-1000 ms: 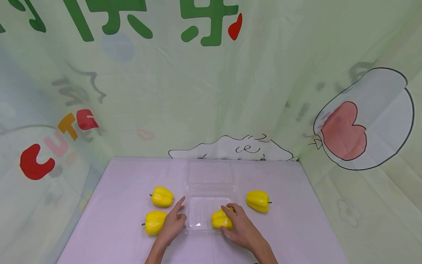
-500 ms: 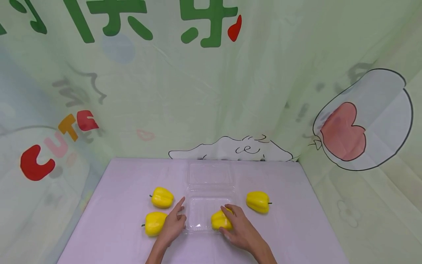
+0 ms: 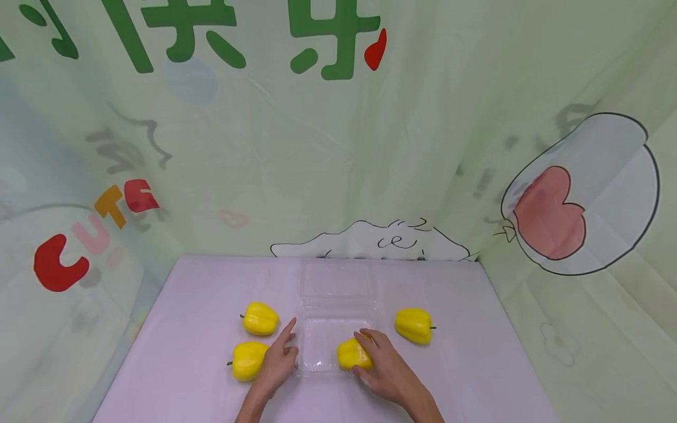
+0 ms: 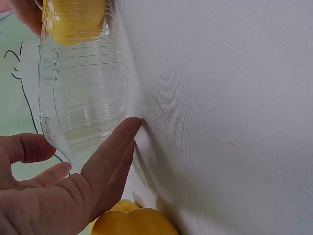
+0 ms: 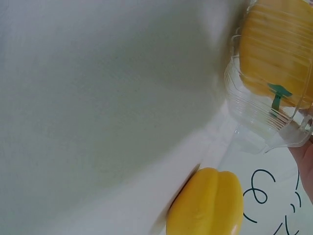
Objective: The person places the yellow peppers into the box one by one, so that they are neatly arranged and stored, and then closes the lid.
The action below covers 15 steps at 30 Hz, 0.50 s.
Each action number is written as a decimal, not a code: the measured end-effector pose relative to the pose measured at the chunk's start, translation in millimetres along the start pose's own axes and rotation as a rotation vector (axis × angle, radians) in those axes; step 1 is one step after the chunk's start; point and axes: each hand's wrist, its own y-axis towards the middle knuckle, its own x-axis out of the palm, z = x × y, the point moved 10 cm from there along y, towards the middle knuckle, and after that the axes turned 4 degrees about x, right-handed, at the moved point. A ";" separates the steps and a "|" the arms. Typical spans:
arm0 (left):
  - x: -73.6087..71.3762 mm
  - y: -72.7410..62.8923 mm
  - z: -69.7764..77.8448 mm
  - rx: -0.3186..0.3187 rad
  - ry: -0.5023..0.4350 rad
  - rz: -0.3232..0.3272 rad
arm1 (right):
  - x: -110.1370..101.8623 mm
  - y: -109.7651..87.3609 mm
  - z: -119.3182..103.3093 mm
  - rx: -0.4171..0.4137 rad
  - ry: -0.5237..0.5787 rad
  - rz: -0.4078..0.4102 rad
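A clear plastic clamshell box (image 3: pixel 319 343) lies with its lid folded back on the table. My right hand (image 3: pixel 388 367) grips a yellow bell pepper (image 3: pixel 351 354) in the box's right part, thumb and fingers around it. The same bell pepper (image 5: pixel 276 54) shows through the clear wall in the right wrist view, its green stem toward that wall. At the box's left side is my left hand (image 3: pixel 277 358). In the left wrist view, this hand (image 4: pixel 58 200) touches the box (image 4: pixel 90 93) with fairly straight fingers and holds nothing else.
Two yellow bell peppers lie left of the box, one farther back (image 3: pixel 260 319) and one nearer (image 3: pixel 247 361), partly behind the left hand. Another bell pepper (image 3: pixel 414 326) lies to the right. The box lid (image 3: pixel 337 282) points toward the printed back curtain (image 3: pixel 338 153).
The head view has tilted up slightly, so everything sits a little lower in it. Both hands and the bell peppers keep nearly the same places.
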 end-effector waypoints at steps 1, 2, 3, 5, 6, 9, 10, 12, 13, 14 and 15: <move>0.1 -0.2 0.1 0.002 0.001 -0.001 | -0.4 -0.2 -0.1 -0.001 0.007 0.001; 0.2 -0.2 0.1 0.002 0.000 -0.001 | -1.0 -0.4 -0.1 0.001 0.014 0.000; 0.4 -0.1 0.1 0.003 0.000 -0.002 | -1.9 -0.6 0.2 0.005 0.027 -0.002; 0.5 0.0 -0.4 0.000 -0.001 -0.004 | -5.3 -0.5 1.3 0.017 0.057 0.001; 0.5 0.1 -0.5 0.000 -0.003 -0.005 | -7.8 -0.3 2.6 0.026 0.078 0.006; 0.3 0.3 -0.5 -0.002 -0.007 -0.004 | -19.1 0.7 9.2 0.055 0.134 0.043; 0.2 0.2 -0.4 -0.002 -0.008 -0.003 | -23.5 1.1 12.7 0.066 0.144 0.059; -0.2 0.0 0.2 0.001 -0.010 0.001 | -32.5 1.8 21.5 0.089 0.149 0.093; -0.4 -0.1 0.4 0.001 -0.010 0.002 | -37.1 2.1 26.3 0.098 0.140 0.111; -0.4 -0.2 0.4 0.001 -0.009 0.003 | -41.3 2.5 31.4 0.108 0.128 0.126; -0.5 -0.2 0.4 0.000 -0.008 0.004 | -45.4 2.9 37.1 0.120 0.124 0.140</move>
